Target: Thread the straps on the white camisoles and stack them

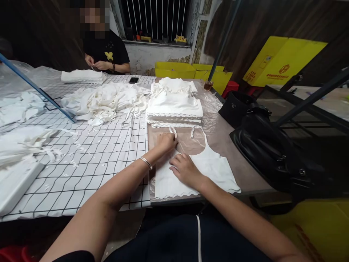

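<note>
A white camisole (pixel 215 169) with thin straps and a wavy hem lies spread at the table's front edge. My left hand (pixel 165 142) is closed around its left strap, near the upper end. On the upper left of the fabric rests my right hand (pixel 188 171), with fingers bent and slightly apart. The right strap (pixel 204 136) curves loosely upward on the table. Just behind stands a stack of folded white camisoles (pixel 174 103), with wavy hems facing me.
Loose white garments (pixel 109 100) cover part of the checked cloth (pixel 109 145) on the left. A co-worker (pixel 106 54) sits across, hands together. Black bags (pixel 261 145) lie at the right edge. A glass (pixel 208 85), a phone (pixel 133 80) and yellow boxes (pixel 174 69) are farther back.
</note>
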The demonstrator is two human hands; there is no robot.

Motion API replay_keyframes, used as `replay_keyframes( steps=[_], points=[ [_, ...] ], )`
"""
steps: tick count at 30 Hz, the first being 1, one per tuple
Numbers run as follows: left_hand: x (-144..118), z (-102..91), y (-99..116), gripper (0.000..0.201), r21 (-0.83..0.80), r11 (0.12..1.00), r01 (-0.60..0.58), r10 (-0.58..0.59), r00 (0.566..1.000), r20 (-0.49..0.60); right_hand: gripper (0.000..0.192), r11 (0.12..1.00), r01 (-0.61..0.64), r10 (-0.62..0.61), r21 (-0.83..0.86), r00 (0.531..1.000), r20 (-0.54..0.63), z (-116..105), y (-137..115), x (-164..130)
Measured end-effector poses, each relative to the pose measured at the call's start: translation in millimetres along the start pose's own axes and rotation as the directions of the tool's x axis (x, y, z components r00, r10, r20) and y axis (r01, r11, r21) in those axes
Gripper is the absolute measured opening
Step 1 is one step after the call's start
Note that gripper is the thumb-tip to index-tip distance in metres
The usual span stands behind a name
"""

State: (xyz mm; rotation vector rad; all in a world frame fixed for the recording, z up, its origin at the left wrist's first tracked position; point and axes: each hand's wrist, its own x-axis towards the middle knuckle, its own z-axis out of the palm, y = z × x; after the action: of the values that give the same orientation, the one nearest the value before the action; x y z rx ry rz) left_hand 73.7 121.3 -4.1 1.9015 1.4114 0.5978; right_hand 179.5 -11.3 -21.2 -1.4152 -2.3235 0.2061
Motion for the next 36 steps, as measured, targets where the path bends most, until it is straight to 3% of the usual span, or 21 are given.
replay_keyframes(
  steps=[3, 7, 9, 12, 14, 17, 20, 21, 23, 25, 28, 29, 31, 33, 36],
  points=[
    [4.3, -2.8, 6.5, 0.014, -0.29, 0.947, 0.138, -0.117, 0.989, 0.089, 0.009, 0.994, -0.004, 0.0, -0.106, 0.999, -0.037, 10.9, -5.1, -10.6],
    [15.3, -24.5, 21.8, 0.02, -0.445, 0.857, 0.259, -0.137, 0.948, 0.288, 0.01, 0.993, 0.0, -0.006, -0.118, 0.999, -0.045, 13.0, -1.6, -8.1],
    [23.9, -38.9, 30.8, 0.025, -0.607, 0.706, 0.365, -0.154, 0.916, 0.371, 0.009, 0.992, 0.003, -0.009, -0.124, 0.999, -0.047, 13.0, -1.0, -7.4],
    [39.6, -61.8, 44.2, 0.026, -0.795, 0.406, 0.451, -0.182, 0.892, 0.413, 0.009, 0.992, 0.003, -0.01, -0.124, 0.999, -0.052, 13.4, -1.7, -7.9],
    [50.3, -77.5, 52.9, 0.027, -0.832, 0.354, 0.427, -0.179, 0.904, 0.388, 0.009, 0.993, 0.004, -0.011, -0.121, 0.998, -0.059, 13.5, -2.4, -8.2],
    [60.1, -99.6, 65.2, 0.027, -0.857, 0.399, 0.326, -0.132, 0.945, 0.298, 0.008, 0.992, 0.005, -0.014, -0.13, 0.997, -0.07, 13.7, -3.8, -8.5],
    [52.0, -114.1, 75.3, 0.019, -0.832, 0.554, 0.039, 0.02, 0.998, 0.06, 0.008, 0.992, 0.004, -0.013, -0.127, 0.997, -0.073, 14.8, -3.3, -9.6],
    [44.5, -116.1, 77.7, 0.016, -0.776, 0.623, -0.101, 0.117, 0.993, -0.036, 0.008, 0.995, 0.006, -0.013, -0.095, 0.997, -0.072, 15.2, -1.7, -9.7],
    [24.0, -115.6, 80.3, 0.018, -0.563, 0.732, -0.383, 0.366, 0.919, -0.149, 0.008, 0.996, -0.008, 0.016, 0.086, 0.995, -0.094, 14.1, 4.4, -8.3],
    [1.1, -109.9, 79.6, 0.025, -0.287, 0.752, -0.593, 0.596, 0.798, -0.088, 0.008, 0.9, -0.061, 0.136, 0.432, 0.98, -0.146, 8.2, 13.5, -3.8],
    [-26.0, -96.9, 73.0, 0.031, -0.006, 0.664, -0.747, 0.744, 0.66, 0.106, 0.029, 0.496, -0.086, 0.391, 0.864, 0.911, -0.133, -13.3, 25.8, 7.6],
    [-31.7, -92.7, 69.8, 0.033, 0.027, 0.644, -0.765, 0.755, 0.64, 0.139, 0.038, 0.372, -0.079, 0.433, 0.925, 0.896, -0.097, -23.3, 27.8, 11.4],
    [-38.0, -85.4, 63.3, 0.036, 0.007, 0.634, -0.773, 0.763, 0.627, 0.157, 0.049, 0.212, -0.085, 0.432, 0.974, 0.902, -0.016, -44.5, 27.3, 17.4],
    [-39.4, -79.8, 57.8, 0.037, -0.078, 0.646, -0.759, 0.76, 0.631, 0.157, 0.055, 0.142, -0.116, 0.372, 0.983, 0.927, 0.056, -63.1, 22.4, 20.2],
    [-37.0, -74.4, 53.6, 0.035, -0.181, 0.673, -0.717, 0.739, 0.654, 0.159, 0.057, 0.139, -0.15, 0.28, 0.979, 0.954, 0.107, -78.8, 13.8, 20.8]
  ],
)
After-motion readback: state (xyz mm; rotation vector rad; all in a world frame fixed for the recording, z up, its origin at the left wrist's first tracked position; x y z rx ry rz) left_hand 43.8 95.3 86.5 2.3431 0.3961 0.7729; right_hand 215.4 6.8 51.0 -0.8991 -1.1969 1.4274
